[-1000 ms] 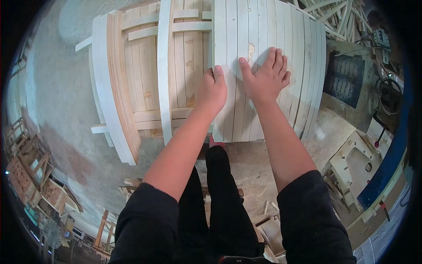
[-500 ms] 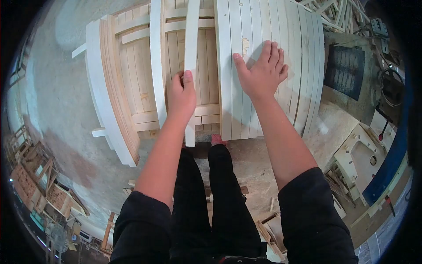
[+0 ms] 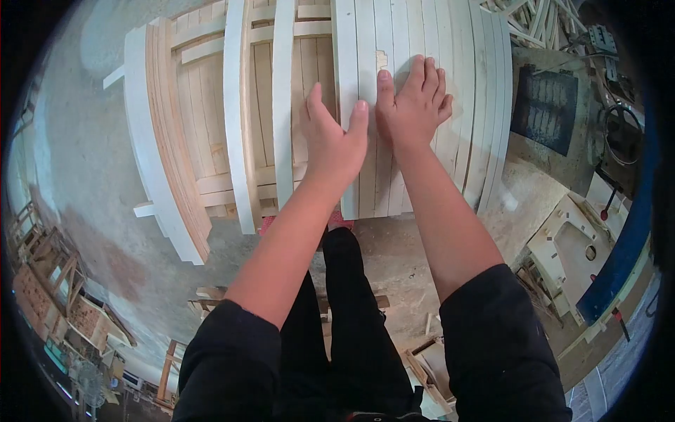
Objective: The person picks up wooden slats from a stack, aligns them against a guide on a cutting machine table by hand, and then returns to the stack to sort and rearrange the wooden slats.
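My right hand [image 3: 415, 105] rests, fingers apart, on a row of pale wooden strips [image 3: 460, 91] lying side by side. A chipped patch [image 3: 381, 60] shows in one strip just beyond its thumb. My left hand [image 3: 336, 137] is open with thumb and fingers spread, at the left edge of that row. Nothing is in its grasp. Left of it, a single narrow wooden strip [image 3: 283, 77] lies lengthwise across the crossbars, and a second strip [image 3: 235, 105] lies farther left. Both strips stand apart from the row.
An upright-edged stack of strips [image 3: 169, 126] lies at the far left over the slatted wooden base [image 3: 200, 105]. Wooden crossbars [image 3: 214, 184] run beneath. A dark panel [image 3: 545, 109] and shaped wooden pieces [image 3: 562, 246] are on the right. Wooden frames [image 3: 70, 288] stand lower left.
My left hand has let go of the narrow strip and moved right to the row's edge, opening. My right hand stays on the row. The view has shifted slightly.
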Action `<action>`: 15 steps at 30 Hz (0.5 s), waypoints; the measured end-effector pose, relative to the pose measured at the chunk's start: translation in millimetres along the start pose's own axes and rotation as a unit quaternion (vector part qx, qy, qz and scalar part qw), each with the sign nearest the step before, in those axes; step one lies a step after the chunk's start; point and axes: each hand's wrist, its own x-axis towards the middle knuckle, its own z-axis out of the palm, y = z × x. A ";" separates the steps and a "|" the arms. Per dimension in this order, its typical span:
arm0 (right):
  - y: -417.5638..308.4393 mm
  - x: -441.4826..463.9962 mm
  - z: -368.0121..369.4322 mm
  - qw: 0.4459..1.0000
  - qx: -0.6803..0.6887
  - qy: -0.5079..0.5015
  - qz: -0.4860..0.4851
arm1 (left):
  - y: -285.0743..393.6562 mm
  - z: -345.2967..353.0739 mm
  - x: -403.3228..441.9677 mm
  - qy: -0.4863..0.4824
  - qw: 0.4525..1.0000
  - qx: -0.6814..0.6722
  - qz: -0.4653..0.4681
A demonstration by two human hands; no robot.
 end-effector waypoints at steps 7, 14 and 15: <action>-0.2 -0.8 -5.4 0.998 0.058 -0.004 0.005 | -9.6 12.0 12.9 -0.150 0.947 -0.099 -0.266; 2.1 1.0 -7.6 0.996 0.091 0.015 0.004 | -11.9 5.8 12.4 -0.151 0.953 -0.085 -0.247; 2.6 1.9 -8.2 0.994 0.104 0.008 0.010 | -8.9 2.6 10.4 -0.147 0.955 -0.075 -0.245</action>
